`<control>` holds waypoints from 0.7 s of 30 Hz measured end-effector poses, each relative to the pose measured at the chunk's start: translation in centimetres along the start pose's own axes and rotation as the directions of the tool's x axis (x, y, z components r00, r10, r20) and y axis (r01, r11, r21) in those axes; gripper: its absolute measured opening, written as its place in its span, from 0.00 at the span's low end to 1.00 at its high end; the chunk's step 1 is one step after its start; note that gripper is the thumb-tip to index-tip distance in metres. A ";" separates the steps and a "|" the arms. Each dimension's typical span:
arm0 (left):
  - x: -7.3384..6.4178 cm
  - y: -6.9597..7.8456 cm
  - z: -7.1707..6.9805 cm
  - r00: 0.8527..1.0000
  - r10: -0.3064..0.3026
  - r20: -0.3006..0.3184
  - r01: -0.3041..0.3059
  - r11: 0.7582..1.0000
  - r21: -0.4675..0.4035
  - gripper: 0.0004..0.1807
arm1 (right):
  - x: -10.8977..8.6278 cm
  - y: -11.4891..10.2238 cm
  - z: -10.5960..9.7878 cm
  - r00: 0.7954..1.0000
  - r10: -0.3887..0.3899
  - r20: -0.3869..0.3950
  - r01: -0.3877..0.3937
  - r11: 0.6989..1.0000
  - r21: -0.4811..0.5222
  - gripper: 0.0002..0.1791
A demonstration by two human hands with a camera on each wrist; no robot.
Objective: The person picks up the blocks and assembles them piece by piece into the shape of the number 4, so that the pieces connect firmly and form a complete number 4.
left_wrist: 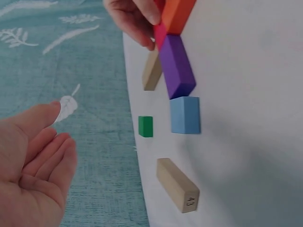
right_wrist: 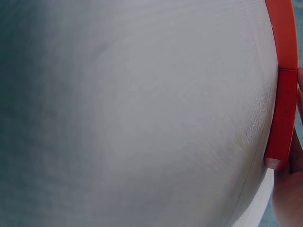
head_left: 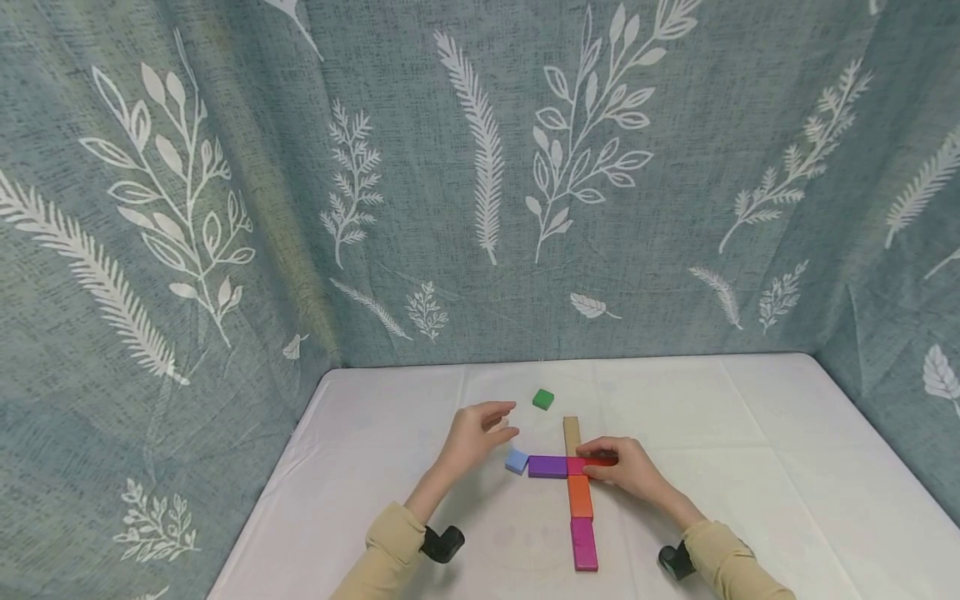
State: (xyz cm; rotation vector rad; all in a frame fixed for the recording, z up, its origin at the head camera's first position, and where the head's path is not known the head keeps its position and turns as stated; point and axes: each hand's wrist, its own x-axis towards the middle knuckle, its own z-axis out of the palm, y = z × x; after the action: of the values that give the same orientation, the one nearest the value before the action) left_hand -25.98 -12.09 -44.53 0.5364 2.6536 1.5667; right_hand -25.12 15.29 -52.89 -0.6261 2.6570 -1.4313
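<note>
On the white tabletop, several coloured blocks form a cross. At its centre is a small crimson block [head_left: 575, 466], with a purple block [head_left: 547, 467] to its left, an orange block [head_left: 580, 497] below and a wooden block [head_left: 572, 435] above. My right hand [head_left: 636, 472] pinches the red block [right_wrist: 282, 116] on the cross's right arm, between thumb and fingers. My left hand [head_left: 468, 435] hovers above the table, thumb and fingers apart, holding nothing. A light blue block [head_left: 516, 462] sits at the purple block's left end, slightly turned.
A magenta block [head_left: 583, 544] extends the cross toward me. Farther back lies a small green block [head_left: 543, 399]. In the left wrist view, a wooden block marked 43 [left_wrist: 176, 184] lies apart. The patterned curtain [head_left: 510, 317] hangs behind the table's back edge.
</note>
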 end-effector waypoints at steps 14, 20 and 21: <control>0.6 0.0 -1.3 0.989 -0.020 -0.145 0.014 0.999 -0.040 0.20 | 0.2 -0.1 -0.2 0.999 0.042 0.026 -0.042 0.999 0.001 0.16; 0.9 0.6 -2.3 0.984 -0.039 -0.175 0.024 0.996 -0.087 0.20 | 0.2 0.0 -0.2 0.998 0.053 0.022 -0.054 0.999 0.006 0.16; 0.9 0.7 -2.5 0.983 -0.042 -0.179 0.025 0.995 -0.096 0.21 | 0.2 0.0 -0.1 0.998 0.057 0.020 -0.058 0.998 0.006 0.16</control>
State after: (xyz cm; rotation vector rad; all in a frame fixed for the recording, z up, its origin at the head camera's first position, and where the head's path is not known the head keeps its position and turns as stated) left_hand -27.10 -13.63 -42.56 0.3596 2.6809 1.7994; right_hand -25.33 15.33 -52.78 -0.5557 2.6310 -1.4110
